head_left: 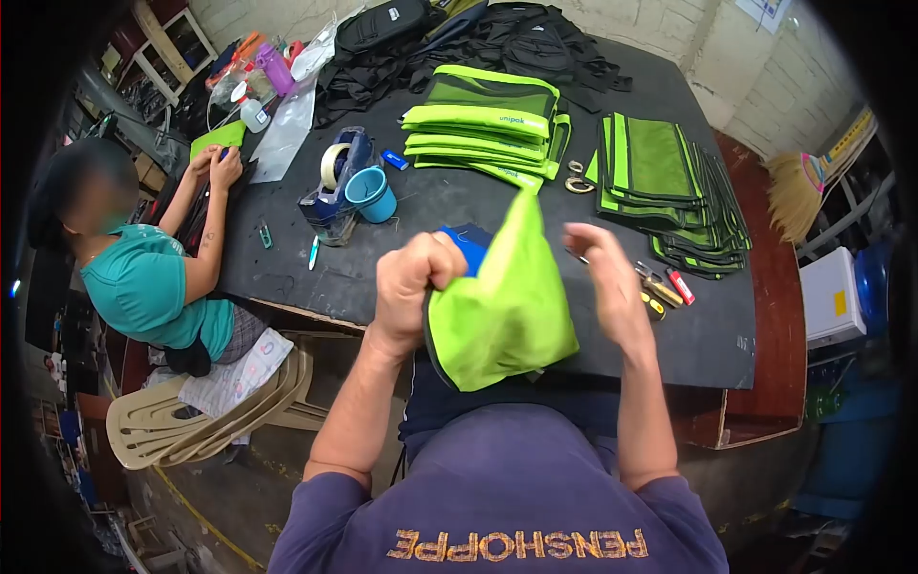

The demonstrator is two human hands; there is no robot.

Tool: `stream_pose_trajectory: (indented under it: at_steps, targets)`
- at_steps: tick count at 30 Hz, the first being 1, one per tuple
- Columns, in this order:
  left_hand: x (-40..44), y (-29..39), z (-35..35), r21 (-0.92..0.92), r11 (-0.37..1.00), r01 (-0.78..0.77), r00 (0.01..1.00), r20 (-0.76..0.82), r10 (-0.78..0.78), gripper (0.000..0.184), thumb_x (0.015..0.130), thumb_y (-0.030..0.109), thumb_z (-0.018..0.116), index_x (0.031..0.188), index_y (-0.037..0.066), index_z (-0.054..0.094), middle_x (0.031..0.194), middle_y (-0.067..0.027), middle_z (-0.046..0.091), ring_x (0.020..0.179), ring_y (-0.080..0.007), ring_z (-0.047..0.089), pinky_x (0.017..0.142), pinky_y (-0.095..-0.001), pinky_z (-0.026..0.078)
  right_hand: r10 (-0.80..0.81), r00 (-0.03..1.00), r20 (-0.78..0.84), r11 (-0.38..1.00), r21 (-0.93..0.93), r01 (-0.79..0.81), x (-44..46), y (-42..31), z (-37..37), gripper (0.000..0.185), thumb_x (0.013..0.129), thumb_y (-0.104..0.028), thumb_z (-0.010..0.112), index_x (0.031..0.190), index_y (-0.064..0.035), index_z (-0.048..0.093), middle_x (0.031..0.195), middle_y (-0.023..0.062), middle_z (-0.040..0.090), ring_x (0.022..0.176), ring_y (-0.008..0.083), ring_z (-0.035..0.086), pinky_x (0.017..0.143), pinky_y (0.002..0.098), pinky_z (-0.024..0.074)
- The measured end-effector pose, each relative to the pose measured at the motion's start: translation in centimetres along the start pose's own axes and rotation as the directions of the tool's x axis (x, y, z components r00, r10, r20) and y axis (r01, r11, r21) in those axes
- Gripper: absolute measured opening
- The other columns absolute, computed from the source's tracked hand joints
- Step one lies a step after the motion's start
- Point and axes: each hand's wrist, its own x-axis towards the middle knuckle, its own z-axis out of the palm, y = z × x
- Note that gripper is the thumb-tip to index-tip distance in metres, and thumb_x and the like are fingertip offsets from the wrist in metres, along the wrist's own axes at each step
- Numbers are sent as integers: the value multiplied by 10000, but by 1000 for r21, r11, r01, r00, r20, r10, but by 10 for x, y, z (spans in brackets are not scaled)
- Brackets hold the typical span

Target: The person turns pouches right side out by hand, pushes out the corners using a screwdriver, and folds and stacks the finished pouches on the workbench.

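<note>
Left hand (411, 287) grips green fabric (502, 330); right hand (614, 287) loosely spread beside it

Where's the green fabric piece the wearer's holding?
Head view, near centre, over the near table edge: the green fabric piece is in the left hand, with the right hand apart at its right and the unipak-labelled stack beyond.

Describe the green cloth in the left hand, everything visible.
The green cloth is bright lime, fabric-like, with dark edging along its lower left. Partly blurred, it looks bent and creased, one corner drawn to a peak, seen over the near edge of the table, in the grip of the left hand.
</note>
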Motion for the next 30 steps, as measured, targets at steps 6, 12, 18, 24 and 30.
stream_pose_trajectory:
  at_steps: [6,12,18,24,30]
  targets:
    - [-1,23,-1,97,995,13,974,224,-34,281,858,-6,776,875,55,502,768,-35,598,649,-144,511,582,-266,411,253,924,287,812,456,-364,9,-17,19,251,1090,-219,625,1131,9,721,935,-2,729,805,33,623,728,221,515]
    - [-9,15,-72,527,846,-84,981,192,-22,287,866,33,778,1075,36,581,889,-78,644,772,-208,661,685,-284,485,168,967,192,940,263,-216,9,-23,17,243,1082,-202,649,1067,27,729,899,-19,717,782,23,610,679,229,515]
    - [-3,47,-108,-171,919,356,860,445,-251,400,966,149,722,1317,-7,606,1149,-110,710,970,-173,665,870,-311,490,138,983,125,929,328,-172,25,-28,12,260,1093,-223,630,1060,16,729,857,-2,711,773,45,637,676,232,522]
    - [38,27,-12,-165,951,260,965,86,-249,501,999,193,729,1431,1,563,1229,-119,713,1073,-163,681,954,-323,512,-337,887,314,394,903,-170,53,9,61,343,1102,-290,597,1301,-16,657,988,46,737,895,134,696,782,262,557]
    - [22,-2,28,-437,763,476,868,97,-487,464,974,124,769,1390,16,594,1274,-82,712,1100,-140,681,972,-298,532,225,974,20,753,631,-187,-23,23,48,291,1040,-248,659,1225,-23,655,1084,55,724,1072,218,665,928,368,535]
